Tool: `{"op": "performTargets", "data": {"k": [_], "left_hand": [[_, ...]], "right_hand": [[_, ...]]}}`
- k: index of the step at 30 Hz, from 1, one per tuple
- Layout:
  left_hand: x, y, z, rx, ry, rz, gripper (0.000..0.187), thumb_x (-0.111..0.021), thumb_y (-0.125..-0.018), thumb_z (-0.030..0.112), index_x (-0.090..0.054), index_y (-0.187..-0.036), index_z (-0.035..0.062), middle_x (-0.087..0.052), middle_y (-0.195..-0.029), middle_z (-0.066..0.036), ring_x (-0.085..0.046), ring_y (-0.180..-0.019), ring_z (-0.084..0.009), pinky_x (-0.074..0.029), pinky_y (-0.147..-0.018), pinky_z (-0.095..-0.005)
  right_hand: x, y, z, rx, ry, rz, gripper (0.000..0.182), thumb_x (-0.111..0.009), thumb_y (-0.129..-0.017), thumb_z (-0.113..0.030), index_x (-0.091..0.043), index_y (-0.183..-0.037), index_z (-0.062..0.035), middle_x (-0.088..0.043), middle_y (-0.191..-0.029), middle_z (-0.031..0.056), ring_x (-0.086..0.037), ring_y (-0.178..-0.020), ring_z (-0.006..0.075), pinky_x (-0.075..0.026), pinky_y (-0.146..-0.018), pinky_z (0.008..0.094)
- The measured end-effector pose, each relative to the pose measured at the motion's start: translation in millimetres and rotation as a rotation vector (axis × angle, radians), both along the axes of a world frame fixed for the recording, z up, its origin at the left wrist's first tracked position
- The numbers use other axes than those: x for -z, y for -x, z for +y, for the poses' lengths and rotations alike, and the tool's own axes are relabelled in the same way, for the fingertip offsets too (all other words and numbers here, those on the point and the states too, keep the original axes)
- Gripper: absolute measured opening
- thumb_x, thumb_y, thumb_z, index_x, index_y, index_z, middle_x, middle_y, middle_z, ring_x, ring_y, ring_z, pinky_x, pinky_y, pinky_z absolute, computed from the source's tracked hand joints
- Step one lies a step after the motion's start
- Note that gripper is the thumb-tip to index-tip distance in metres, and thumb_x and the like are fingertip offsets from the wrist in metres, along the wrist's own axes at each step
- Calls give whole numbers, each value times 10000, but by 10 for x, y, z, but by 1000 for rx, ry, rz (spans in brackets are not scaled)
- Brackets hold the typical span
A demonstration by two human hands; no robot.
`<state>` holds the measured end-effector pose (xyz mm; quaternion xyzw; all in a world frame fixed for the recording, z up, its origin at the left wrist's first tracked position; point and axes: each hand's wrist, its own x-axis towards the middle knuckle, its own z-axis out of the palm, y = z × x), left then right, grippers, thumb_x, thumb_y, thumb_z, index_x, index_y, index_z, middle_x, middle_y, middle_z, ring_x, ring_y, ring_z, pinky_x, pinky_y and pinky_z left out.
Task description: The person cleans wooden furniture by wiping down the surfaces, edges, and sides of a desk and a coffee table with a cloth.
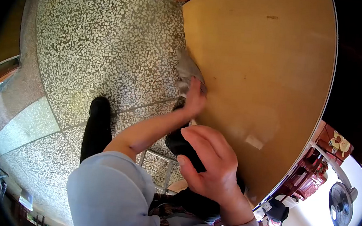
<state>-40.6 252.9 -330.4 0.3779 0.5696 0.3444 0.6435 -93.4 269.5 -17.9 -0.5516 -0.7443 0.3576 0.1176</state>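
Observation:
My left hand [196, 100] reaches forward and is closed on a grey cloth [188, 68]. The cloth is bunched against the near edge of a light-brown wooden tabletop [259, 72], part of it hanging over the side. My right hand [212, 161] is raised nearer to me, in front of the tabletop's lower part. Its fingers are together and slightly bent, the thumb stands apart, and nothing shows in it. Small dark marks and a pale patch [254, 141] show on the wood.
Speckled terrazzo floor [109, 40] lies to the left, with my black shoe [99, 109] on it. A metal frame [158, 165] stands by my legs. Beyond the table are a black fan [340, 206], a dark cap [277, 210] and carved reddish furniture [311, 182].

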Motion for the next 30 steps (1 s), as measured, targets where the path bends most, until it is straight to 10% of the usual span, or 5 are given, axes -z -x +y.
{"op": "performTargets", "data": {"k": [2, 11, 20, 22, 30], "left_hand": [[-585, 126, -123, 47, -7, 12, 635, -438, -775, 19, -251, -1378, -45, -182, -1446, -305, -206, -1336, -442, -232, -1089, -416], [405, 280, 639, -181, -5, -403, 631, -483, -754, -2, -294, -1355, -31, -210, -1459, -244, -205, -1347, -399, -191, -1104, -372], [-1120, -36, -28, -144, -278, 78, 681, -501, -724, -18, -280, -1367, -35, -181, -1460, -268, -199, -1351, -419, -210, -1100, -427], [-1597, -49, -123, -343, -775, -79, 657, -521, -730, -5, -310, -1351, -45, -189, -1447, -288, -208, -1329, -469, -222, -1082, -491], [-3192, 154, -193, -49, -901, -261, 447, -460, -788, -23, -421, -1230, -84, -389, -1276, -292, -327, -1229, -465, -255, -1030, -491]], "right_hand": [[-30, -5, -46, 9, 2, -3, 399, -708, -693, -89, -583, -1048, 41, -580, -1019, 182, -593, -894, 338, -497, -776, 392], [-17, 39, 40, 10, 3, 2, 404, -709, -683, -79, -582, -1046, 46, -576, -1014, 182, -592, -894, 343, -503, -774, 387], [-148, -97, -96, 81, -257, -24, 336, -680, -720, -96, -598, -1011, 50, -599, -930, 165, -610, -836, 326, -518, -754, 376], [-269, -170, -139, 123, -480, -4, 251, -592, -811, -145, -602, -967, 50, -613, -875, 159, -624, -818, 296, -528, -737, 374], [-871, -437, -434, 780, -1072, 246, 458, -326, -981, -314, -505, -1030, 104, -585, -959, 224, -590, -918, 314, -484, -863, 409]]}}
